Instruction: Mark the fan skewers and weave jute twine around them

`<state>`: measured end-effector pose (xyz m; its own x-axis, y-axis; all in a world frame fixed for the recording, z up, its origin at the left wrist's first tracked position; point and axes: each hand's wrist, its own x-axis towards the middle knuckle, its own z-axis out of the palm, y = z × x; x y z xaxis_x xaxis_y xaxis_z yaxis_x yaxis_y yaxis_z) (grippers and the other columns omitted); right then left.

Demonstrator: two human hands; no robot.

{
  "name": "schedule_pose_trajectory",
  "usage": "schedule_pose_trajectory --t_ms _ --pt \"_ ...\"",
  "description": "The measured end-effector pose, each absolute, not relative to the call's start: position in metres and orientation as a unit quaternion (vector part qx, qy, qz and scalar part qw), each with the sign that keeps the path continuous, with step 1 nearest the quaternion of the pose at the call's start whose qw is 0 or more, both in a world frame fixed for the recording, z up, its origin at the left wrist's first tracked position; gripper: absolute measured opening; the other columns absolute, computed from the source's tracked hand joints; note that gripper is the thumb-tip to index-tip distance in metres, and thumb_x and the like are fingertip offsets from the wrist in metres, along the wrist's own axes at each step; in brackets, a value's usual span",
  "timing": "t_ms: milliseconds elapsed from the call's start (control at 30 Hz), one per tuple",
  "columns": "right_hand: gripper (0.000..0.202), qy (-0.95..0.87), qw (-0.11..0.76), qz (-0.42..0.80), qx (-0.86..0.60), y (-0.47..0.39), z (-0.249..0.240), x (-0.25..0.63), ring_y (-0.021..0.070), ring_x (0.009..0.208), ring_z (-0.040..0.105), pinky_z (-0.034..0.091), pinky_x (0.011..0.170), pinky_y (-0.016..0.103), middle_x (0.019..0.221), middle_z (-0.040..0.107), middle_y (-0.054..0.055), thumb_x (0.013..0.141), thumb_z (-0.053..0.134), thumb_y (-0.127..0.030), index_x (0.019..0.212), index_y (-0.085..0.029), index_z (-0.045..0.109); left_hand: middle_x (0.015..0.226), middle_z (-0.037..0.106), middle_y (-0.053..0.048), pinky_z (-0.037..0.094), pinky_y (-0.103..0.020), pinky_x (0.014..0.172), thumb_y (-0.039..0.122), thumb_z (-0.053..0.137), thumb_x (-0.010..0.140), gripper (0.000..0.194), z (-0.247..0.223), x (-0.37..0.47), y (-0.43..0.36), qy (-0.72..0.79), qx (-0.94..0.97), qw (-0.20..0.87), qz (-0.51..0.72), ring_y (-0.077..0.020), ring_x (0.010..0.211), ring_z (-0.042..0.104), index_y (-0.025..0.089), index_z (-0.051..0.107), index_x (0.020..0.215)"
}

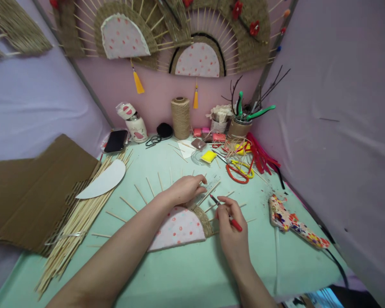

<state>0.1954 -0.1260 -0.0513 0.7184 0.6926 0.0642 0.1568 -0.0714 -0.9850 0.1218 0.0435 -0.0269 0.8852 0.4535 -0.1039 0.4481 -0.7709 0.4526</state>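
A half-round fan piece lies on the table, with pale dotted fabric point(182, 229) at its middle, a woven twine band point(202, 217) around it and thin wooden sticks fanning outward. My left hand point(191, 189) reaches across it with fingers bent down onto what looks like a clear ruler point(214, 180), alongside a stick on the upper right of the fan. In my right hand point(230, 218) is a red pen point(235, 224), its dark tip near that stick. Part of the fan is hidden under my left forearm.
At left lie a stick bundle point(72, 226), a white paper shape point(104, 182) and cardboard point(41, 188). Scissors point(237, 174), yellow clay packet point(208, 156) and a twine spool point(180, 117) are behind. A flower-patterned glue gun point(295, 224) lies right, its cord trailing.
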Motion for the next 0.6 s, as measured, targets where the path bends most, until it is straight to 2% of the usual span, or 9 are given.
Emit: schedule_pose_trajectory --t_ms 133,233,600 --pt "0.017 -0.296 0.617 0.223 -0.694 -0.1236 -0.056 0.1944 0.0131 0.056 0.049 0.038 0.051 0.023 0.063 0.053 -0.003 0.086 0.051 -0.036 0.086 -0.02 0.054 0.082 0.069 -0.005 0.041 -0.027 0.072 0.038 0.048 0.087 0.03 -0.026 0.1224 0.0428 0.241 0.941 0.238 0.005 -0.0204 0.082 0.062 0.021 0.057 0.111" --pt "0.018 -0.299 0.612 0.224 -0.697 -0.1231 -0.0583 0.1952 0.0122 0.054 0.047 0.037 0.05 0.022 0.061 0.051 -0.004 0.086 0.05 -0.038 0.082 -0.02 0.054 0.082 0.069 -0.005 0.041 -0.027 0.071 0.038 0.048 0.087 0.03 -0.0263 0.1228 0.0426 0.239 0.942 0.236 0.009 -0.0202 0.081 0.062 0.021 0.058 0.11" --pt "0.02 -0.304 0.606 0.249 -0.692 -0.1229 -0.0598 0.1955 0.0131 0.06 0.053 0.039 0.056 0.023 0.067 0.06 -0.002 0.088 0.049 -0.039 0.084 -0.02 0.053 0.084 0.07 -0.006 0.04 -0.027 0.07 0.037 0.049 0.087 0.029 -0.026 0.1236 0.0425 0.238 0.945 0.222 0.004 -0.0208 0.083 0.062 0.021 0.058 0.11"
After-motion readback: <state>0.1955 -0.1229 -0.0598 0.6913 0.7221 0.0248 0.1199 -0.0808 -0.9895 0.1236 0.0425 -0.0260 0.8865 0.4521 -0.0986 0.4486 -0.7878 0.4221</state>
